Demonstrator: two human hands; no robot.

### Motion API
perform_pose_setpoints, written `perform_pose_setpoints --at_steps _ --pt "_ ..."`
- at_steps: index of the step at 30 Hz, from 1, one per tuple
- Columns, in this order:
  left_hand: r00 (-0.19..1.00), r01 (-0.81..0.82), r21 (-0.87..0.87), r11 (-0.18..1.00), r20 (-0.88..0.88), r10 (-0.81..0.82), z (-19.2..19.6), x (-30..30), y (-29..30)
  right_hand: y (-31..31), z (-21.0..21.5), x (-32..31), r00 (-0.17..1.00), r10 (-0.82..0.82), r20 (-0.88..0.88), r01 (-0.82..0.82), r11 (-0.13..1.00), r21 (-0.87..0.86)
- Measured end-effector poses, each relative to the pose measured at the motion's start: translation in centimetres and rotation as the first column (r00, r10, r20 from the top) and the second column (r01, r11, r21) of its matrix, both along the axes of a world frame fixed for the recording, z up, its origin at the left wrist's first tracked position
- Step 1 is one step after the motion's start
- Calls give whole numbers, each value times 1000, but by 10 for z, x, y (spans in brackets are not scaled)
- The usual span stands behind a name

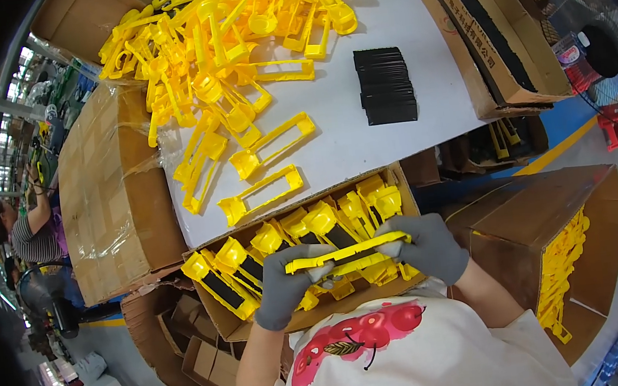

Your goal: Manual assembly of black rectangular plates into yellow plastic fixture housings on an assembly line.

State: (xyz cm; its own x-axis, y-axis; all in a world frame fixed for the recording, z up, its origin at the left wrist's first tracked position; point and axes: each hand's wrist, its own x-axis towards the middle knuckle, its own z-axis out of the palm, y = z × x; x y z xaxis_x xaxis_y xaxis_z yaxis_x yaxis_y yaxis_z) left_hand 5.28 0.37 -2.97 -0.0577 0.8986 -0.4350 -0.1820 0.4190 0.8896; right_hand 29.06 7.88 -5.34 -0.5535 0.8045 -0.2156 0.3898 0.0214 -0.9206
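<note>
Head view: the left hand [282,283] and right hand [435,246], both in grey gloves, are closed on opposite ends of a yellow frame [350,251], held nearly edge-on above an open carton [406,189]. A dark line shows along the frame's length, but whether it is a seated strip cannot be told from this angle. Holding both ends evenly seems right for so slim a piece; pressing harder on one side could twist or bow it. Thumbs are best kept near the solid ends, and a slight tilt would bring the face into sight for checking.

Just beneath, the carton holds yellow pieces [195,266], several with black inserts [223,292], leaning closely together, so a frame lowered carelessly might snag a neighbour. Beyond it, on the white table [319,140], two single frames lie near the close edge, within easy reach. Farther back are a tangled yellow heap [216,42], whose parts probably need lifting out gently, and a neat black stack [386,85] to its right.
</note>
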Motion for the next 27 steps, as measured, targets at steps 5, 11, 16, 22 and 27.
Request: perform_pose_setpoints --at_steps 5,11,16,22,27 --pt "998 63 -116 991 25 -60 -1 4 -1 -27 4 2 966 -37 257 -5 987 159" --pt "919 348 -345 872 -61 -390 9 -22 35 -26 5 12 898 130 421 -163 986 44" --pt "580 535 -415 736 -453 -677 3 -31 64 52 12 21 945 -244 216 120 878 464" --pt "13 449 -256 856 -956 -293 3 17 59 138 -29 13 858 -355 371 -12 708 706" --pt "170 562 -46 826 -971 -170 13 -14 79 164 -45 -3 873 -266 408 -143 660 738"
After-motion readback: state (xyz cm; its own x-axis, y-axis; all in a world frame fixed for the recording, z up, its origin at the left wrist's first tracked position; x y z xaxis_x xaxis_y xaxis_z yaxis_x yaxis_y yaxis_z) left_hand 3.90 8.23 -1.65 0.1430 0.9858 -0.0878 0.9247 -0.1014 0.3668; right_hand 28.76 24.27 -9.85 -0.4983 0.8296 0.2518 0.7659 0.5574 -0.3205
